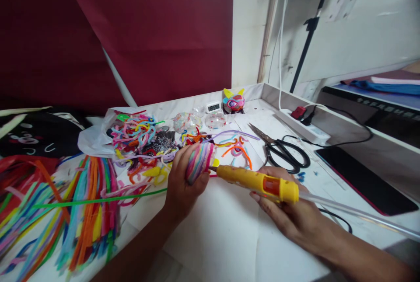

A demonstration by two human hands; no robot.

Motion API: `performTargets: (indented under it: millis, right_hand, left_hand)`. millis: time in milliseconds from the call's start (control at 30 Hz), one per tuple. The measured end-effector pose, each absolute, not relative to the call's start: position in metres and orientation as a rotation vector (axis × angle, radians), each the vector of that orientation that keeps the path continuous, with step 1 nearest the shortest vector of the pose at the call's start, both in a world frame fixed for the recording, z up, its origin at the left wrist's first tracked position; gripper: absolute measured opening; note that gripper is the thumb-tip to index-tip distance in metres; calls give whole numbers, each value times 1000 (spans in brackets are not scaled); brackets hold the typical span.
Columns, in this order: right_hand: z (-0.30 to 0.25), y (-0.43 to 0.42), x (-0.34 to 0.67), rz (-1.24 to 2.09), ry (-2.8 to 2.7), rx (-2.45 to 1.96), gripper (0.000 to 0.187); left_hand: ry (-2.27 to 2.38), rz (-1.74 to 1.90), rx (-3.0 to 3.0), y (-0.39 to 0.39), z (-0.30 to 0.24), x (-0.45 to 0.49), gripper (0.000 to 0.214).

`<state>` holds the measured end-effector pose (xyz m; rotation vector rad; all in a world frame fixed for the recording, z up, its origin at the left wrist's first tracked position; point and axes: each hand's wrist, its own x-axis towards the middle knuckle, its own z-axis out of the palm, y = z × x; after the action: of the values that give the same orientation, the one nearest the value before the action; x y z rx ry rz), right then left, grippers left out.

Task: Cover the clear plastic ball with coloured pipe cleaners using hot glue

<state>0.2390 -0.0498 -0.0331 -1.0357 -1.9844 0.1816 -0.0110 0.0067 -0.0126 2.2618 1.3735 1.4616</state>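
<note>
My left hand (pixel 183 181) is closed around a striped ball wound from coloured pipe cleaners (pixel 199 161), held just above the white table (pixel 223 234). My right hand (pixel 285 210) grips a yellow glue gun (pixel 259 181) with an orange window, and its nozzle touches the ball's right side. A clear glue stick (pixel 357 214) sticks out of the gun's back toward the right. A green pipe cleaner (pixel 98 201) trails left from under my left hand.
Long pipe cleaners (pixel 65 216) lie in a heap at left, and bent scraps (pixel 138 135) sit on a plastic bag behind. Black scissors (pixel 285 153), a power strip (pixel 308 130), a dark tablet (pixel 364 181), a small clock (pixel 213 107) and a finished figure (pixel 233 102) are nearby.
</note>
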Motion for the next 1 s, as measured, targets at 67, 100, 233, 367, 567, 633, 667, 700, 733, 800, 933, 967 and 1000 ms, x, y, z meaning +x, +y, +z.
performTargets:
  millis: [67, 100, 233, 367, 567, 633, 667, 700, 733, 800, 933, 967, 1000]
  right_hand:
    - [-33, -49, 239, 226, -1972, -1038, 33]
    - [-32, -49, 239, 271, -1958, -1028, 33]
    - [-15, -43, 237, 678, -1784, -964, 17]
    - [8, -33, 239, 1104, -1504, -1056, 25]
    - [10, -20, 259, 1319, -1373, -1137, 34]
    - [7, -20, 266, 1324, -1342, -1237, 35]
    - [5, -21, 268, 1341, -1334, -1283, 36]
    - [4, -23, 269, 1378, -1336, -1314, 37]
    - [3, -25, 269, 1431, -1346, -1330, 38]
    - [1, -31, 267, 1554, -1365, -1316, 35]
    - [-5, -43, 256, 1807, -1333, -1216, 28]
    - [-6, -45, 253, 1863, -1316, -1199, 27]
    - [-7, -47, 249, 1911, -1303, -1190, 27]
  left_hand:
    - [1373, 1462, 2255, 7, -13, -11, 48]
    - [1375, 1461, 2251, 7, -12, -11, 49]
    - [1387, 1472, 2239, 6, -12, -10, 49]
    - [1428, 1452, 2209, 8, -11, -11, 49]
    - [1454, 1504, 2132, 14, -11, -15, 50]
    - [1451, 1525, 2102, 15, -10, -16, 51]
    - [1447, 1530, 2089, 15, -10, -17, 51]
    - [1445, 1535, 2079, 15, -9, -17, 52]
    - [1442, 1540, 2073, 15, -8, -17, 52]
    - [1440, 1556, 2067, 14, -5, -17, 53]
    - [1427, 1587, 2065, 12, -2, -15, 53]
    - [1416, 1589, 2071, 12, -1, -14, 53]
    - [1401, 1591, 2081, 11, -1, -13, 54]
